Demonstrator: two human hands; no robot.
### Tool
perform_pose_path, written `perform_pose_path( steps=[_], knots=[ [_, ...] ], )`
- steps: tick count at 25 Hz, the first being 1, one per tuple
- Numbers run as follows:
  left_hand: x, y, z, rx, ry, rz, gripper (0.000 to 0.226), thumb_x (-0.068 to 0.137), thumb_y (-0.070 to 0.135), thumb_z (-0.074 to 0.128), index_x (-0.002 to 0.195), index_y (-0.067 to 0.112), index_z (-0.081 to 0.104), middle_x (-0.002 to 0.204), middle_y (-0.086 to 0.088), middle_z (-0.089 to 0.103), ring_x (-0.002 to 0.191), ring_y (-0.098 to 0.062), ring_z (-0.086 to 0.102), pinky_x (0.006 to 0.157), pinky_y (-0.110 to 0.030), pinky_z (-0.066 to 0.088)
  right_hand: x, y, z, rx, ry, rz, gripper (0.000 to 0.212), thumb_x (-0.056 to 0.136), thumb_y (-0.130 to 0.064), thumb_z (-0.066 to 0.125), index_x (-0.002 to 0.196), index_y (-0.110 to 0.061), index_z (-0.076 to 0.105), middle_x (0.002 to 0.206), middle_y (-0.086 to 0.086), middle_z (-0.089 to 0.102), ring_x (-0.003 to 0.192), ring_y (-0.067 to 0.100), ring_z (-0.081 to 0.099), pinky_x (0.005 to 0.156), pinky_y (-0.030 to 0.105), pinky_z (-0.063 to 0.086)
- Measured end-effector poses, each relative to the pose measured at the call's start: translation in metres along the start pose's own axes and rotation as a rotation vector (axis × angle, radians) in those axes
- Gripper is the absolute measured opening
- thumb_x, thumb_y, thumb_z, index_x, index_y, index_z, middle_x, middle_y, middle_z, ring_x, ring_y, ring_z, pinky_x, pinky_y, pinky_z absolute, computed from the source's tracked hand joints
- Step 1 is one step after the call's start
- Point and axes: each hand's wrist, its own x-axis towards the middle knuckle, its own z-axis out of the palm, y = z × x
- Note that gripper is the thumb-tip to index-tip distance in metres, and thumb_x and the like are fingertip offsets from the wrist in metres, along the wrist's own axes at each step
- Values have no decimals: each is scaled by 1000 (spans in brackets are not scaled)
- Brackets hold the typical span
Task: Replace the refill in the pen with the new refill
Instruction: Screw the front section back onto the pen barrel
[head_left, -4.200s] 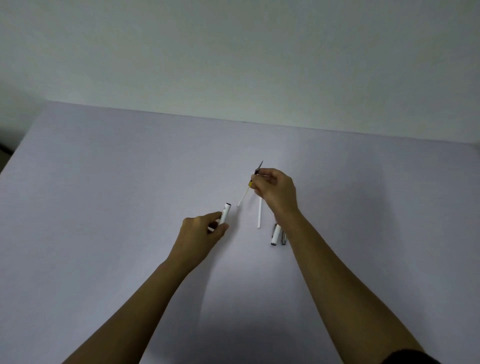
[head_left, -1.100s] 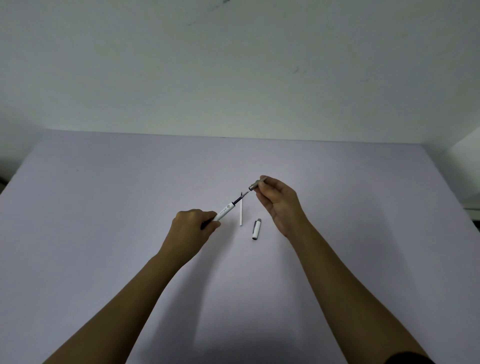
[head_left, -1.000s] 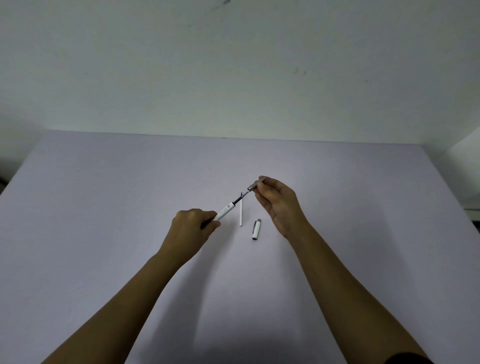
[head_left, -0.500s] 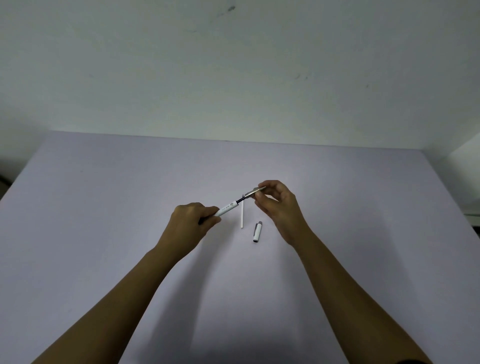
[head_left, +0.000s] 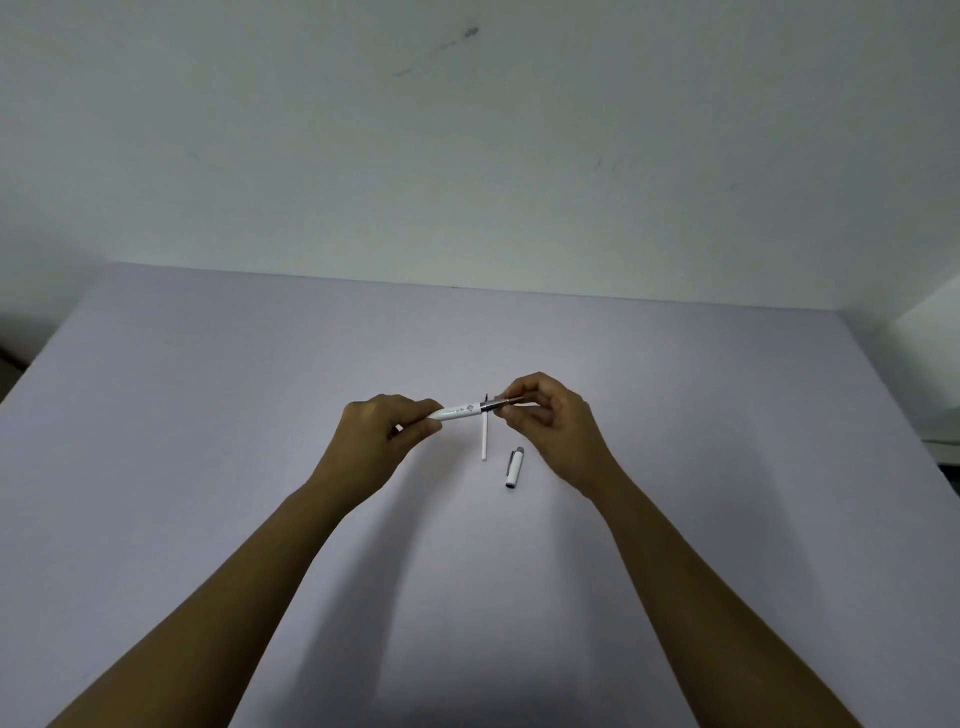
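White pen barrel (head_left: 460, 411) gripped in left hand (head_left: 382, 441), grey tip section (head_left: 501, 403) pinched by right hand (head_left: 553, 421); loose refill (head_left: 484, 440) and cap (head_left: 514, 467) lie on table (head_left: 208, 415).

The broad pale lilac bench (head_left: 208, 415) looks matt and smooth, like paper or laminate, with no glare. The slim white pen barrel (head_left: 460, 411) has a smooth, faintly glossy plastic look with small dark print; at its 3 o'clock end sits a grey front section (head_left: 500, 402) with a dull metallic sheen. The thin white refill tube (head_left: 484, 439) reads as matt plastic. At 4 o'clock from it, the short white cap (head_left: 514, 467) looks like smooth plastic with a grey metal-like clip. The wall (head_left: 467, 156) behind is matt, scuffed paint.
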Motion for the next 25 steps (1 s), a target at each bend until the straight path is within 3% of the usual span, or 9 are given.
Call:
perform_pose_path(
  steps=[4,6,9,12,14,16,21,22,25],
  knots=[
    [-2,4,-1,13,62,40,13,85,19,64,95,22,71,68,1,66,63,-16,52,59,-13,32,0,-4,2,-130,43,-20,10,87,-22,63,80,-29,64,79,-2,74,78,21,71,74,38,55],
    [-4,7,-2,7,84,68,13,84,18,66,96,20,72,69,1,67,63,-15,52,58,-14,33,1,-6,3,-154,78,-18,12,88,-29,62,78,-23,64,71,-6,71,70,13,71,66,27,54],
    [-5,9,-3,36,94,108,14,83,15,67,96,16,72,67,-1,66,59,-15,51,55,-14,31,1,-10,5,-138,130,-22,9,85,-31,65,89,-23,62,79,-7,70,71,4,68,66,15,52],
    [-4,8,-7,69,118,119,12,83,13,67,95,13,72,61,-5,63,53,-17,48,52,-18,33,0,-11,2,-146,45,-57,8,85,-19,67,92,-21,65,82,-12,70,73,-5,67,67,7,49],
    [-5,8,-9,64,112,140,12,84,16,65,95,14,71,61,-5,63,54,-18,50,53,-26,39,0,-14,-1,-207,11,-58,4,87,-18,64,88,-17,68,80,-7,72,71,-4,68,68,13,53],
    [-7,8,-10,47,107,169,16,84,20,62,95,14,71,62,-3,65,56,-16,51,53,-24,39,1,-16,0,-253,13,-57,23,91,-28,59,82,-8,67,75,-4,72,66,-1,69,70,22,56],
    [-8,8,-13,75,126,182,15,83,16,65,96,13,71,63,-2,66,55,-15,51,52,-21,36,-1,-22,2,-171,-17,-103,10,87,-19,64,96,-19,61,85,-10,67,74,-3,67,67,9,49],
    [-8,8,-14,71,125,184,15,83,16,65,97,13,71,63,-2,66,55,-16,51,53,-20,35,0,-22,0,-199,-20,-121,4,87,-18,64,91,-17,63,83,-6,69,75,-1,68,68,14,53],
    [-8,10,-14,47,122,190,17,84,20,61,97,14,71,62,0,64,56,-11,48,54,-18,32,2,-24,-1,-248,-8,-117,22,90,-29,59,80,-11,66,74,-2,70,67,3,70,68,29,56]
  ],
)
